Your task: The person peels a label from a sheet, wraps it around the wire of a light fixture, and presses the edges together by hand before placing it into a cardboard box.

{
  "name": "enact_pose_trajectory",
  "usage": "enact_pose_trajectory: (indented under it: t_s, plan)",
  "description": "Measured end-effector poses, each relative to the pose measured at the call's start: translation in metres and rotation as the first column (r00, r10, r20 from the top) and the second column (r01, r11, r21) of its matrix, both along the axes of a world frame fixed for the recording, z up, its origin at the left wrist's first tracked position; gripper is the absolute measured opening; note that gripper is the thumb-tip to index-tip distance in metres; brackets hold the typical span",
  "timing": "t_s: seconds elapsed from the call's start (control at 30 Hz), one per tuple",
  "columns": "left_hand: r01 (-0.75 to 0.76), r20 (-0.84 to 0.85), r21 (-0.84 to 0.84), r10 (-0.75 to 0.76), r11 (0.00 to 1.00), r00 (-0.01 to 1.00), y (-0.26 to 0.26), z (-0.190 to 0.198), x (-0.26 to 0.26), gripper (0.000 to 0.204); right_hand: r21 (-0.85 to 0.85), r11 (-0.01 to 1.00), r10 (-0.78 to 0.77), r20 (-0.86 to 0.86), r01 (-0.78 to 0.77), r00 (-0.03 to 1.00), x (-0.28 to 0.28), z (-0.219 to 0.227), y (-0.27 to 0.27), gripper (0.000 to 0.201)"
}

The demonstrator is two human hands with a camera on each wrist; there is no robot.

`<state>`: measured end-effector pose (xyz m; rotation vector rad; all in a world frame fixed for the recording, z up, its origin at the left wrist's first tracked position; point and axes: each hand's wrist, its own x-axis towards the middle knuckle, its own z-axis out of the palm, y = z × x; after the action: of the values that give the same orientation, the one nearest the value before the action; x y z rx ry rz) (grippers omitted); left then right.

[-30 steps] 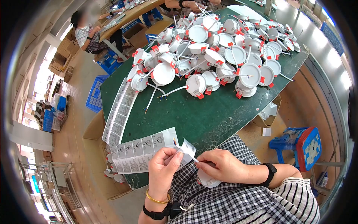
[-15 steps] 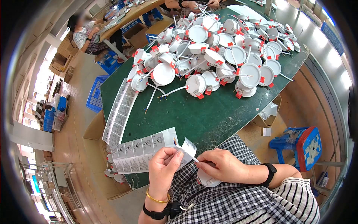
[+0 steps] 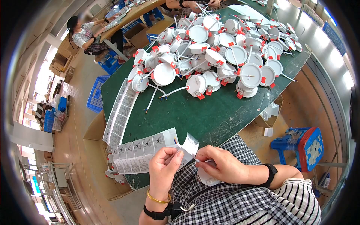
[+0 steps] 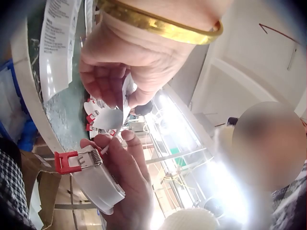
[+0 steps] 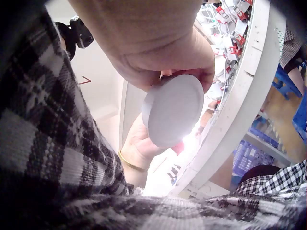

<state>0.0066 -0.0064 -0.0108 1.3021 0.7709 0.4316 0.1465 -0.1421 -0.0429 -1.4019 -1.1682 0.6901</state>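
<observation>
My left hand (image 3: 165, 167) pinches a curled white label (image 3: 190, 144) between thumb and fingers, close to the end of a printed label sheet (image 3: 138, 150). Right beside it, my right hand (image 3: 225, 167) holds a round white downlight (image 3: 207, 178) over my lap. In the left wrist view the downlight shows a red spring clip (image 4: 68, 163), and its white cable (image 4: 112, 141) runs between the right thumb and fingers up to the label. The flat white face of the downlight (image 5: 175, 110) fills the middle of the right wrist view.
Many downlights with red clips and loose cables lie in a pile (image 3: 202, 56) on the green table (image 3: 165, 116). Another label strip (image 3: 122, 112) lies along the left edge. A blue stool (image 3: 300, 146) stands at right; a person (image 3: 86, 35) sits at a far table.
My right fingers have shifted up slightly at the cable, and the downlight has tilted a little with them. The label's free end has moved slightly. The far person reaches farther over their table.
</observation>
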Motion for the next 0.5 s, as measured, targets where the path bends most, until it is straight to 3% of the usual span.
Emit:
enact_pose_trajectory:
  t_s: [0.07, 0.23, 0.37, 0.4, 0.5]
  plan:
    - [-0.001, -0.002, 0.001, 0.001, 1.000, 1.000, 0.000, 0.001, 0.001, 0.011, 0.026, 1.000, 0.002, 0.011, -0.003, 1.000, 0.000, 0.000, 0.000, 0.025]
    - [0.033, 0.027, 0.014, -0.033, 0.999, 0.999, 0.000, 0.002, 0.002, 0.012, -0.096, 0.995, 0.007, -0.120, -0.019, 0.993, 0.002, 0.011, -0.005, 0.026]
    - [0.054, 0.035, 0.085, -0.058, 0.995, 0.998, -0.004, 0.013, 0.008, 0.018, -0.051, 0.999, 0.002, -0.071, -0.005, 0.997, 0.013, 0.011, -0.010, 0.026]
    - [0.075, 0.044, 0.151, -0.082, 0.986, 0.996, -0.005, 0.015, 0.008, 0.021, -0.044, 0.999, 0.013, -0.134, -0.019, 0.991, 0.016, 0.012, -0.012, 0.026]
    - [0.006, 0.120, 0.106, -0.018, 0.994, 0.993, -0.008, 0.023, 0.008, 0.024, -0.049, 0.996, 0.058, -0.216, -0.070, 0.975, 0.026, 0.014, -0.019, 0.023]
